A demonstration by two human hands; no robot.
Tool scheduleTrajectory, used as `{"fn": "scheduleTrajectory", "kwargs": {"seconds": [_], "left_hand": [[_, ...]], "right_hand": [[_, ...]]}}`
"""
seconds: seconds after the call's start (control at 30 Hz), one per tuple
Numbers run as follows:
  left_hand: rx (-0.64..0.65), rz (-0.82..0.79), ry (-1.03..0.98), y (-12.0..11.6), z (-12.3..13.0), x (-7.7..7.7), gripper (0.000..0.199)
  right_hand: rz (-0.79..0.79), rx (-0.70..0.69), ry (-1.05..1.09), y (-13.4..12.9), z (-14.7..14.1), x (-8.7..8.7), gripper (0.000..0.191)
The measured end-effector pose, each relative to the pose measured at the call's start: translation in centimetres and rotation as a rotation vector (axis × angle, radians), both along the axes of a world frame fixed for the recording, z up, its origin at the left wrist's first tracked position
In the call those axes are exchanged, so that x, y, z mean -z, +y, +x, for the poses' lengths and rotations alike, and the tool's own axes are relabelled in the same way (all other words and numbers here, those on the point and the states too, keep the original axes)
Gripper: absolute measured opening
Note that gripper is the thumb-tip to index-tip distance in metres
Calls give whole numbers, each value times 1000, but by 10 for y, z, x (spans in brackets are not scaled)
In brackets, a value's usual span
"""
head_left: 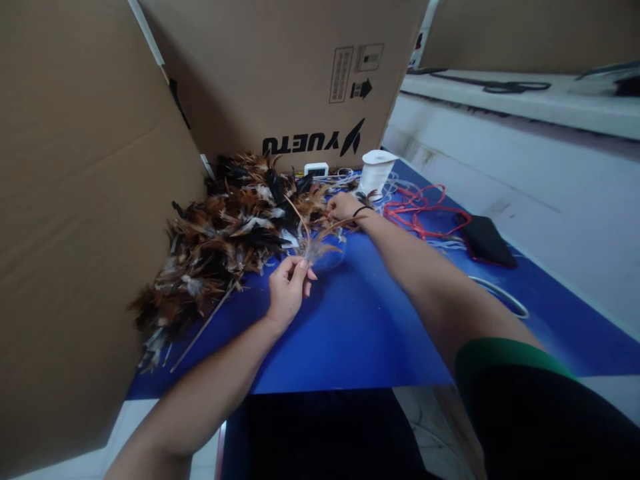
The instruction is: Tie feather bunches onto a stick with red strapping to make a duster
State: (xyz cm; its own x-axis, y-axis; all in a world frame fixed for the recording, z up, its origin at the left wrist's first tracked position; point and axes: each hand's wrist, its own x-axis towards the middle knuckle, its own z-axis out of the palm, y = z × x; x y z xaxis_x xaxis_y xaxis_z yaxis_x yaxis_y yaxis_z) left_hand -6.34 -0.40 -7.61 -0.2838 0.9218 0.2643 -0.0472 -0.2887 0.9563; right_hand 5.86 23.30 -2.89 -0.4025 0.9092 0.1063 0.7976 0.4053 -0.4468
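Observation:
Between the thumb and fingers of my left hand (290, 283) is a small bunch of brown feathers (314, 248) with a grey, fluffy base, held above the blue table. My right hand (343, 207) reaches farther forward, to the right end of a large feather pile (220, 233). Its fingers are pinched together among the feathers there; what they hold is too small to make out. Brown, black and white feathers make up the pile, which lies along the left and back of the table.
Behind stands a cardboard box (280, 73), with another cardboard panel (75, 200) at the left. A white spool (376, 175), a red cable (425, 212), a dark phone-like device (487, 241) and a metal ring (500, 293) lie on the blue table (360, 333).

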Motion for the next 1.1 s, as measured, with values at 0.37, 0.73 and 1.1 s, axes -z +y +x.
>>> {"fn": "scheduleTrajectory", "kwargs": {"seconds": [0.37,0.73,1.1], "left_hand": [[-7,-2,29,0,-1,1,31],[24,14,39,-1,0,2,30],[15,4,-15,4,0,4,30]], "right_hand": [[-174,33,863,2,11,-55,9],[-326,-207,1128,-36,56,-67,31],[-347,-376,978,-61,65,-58,39]]}}
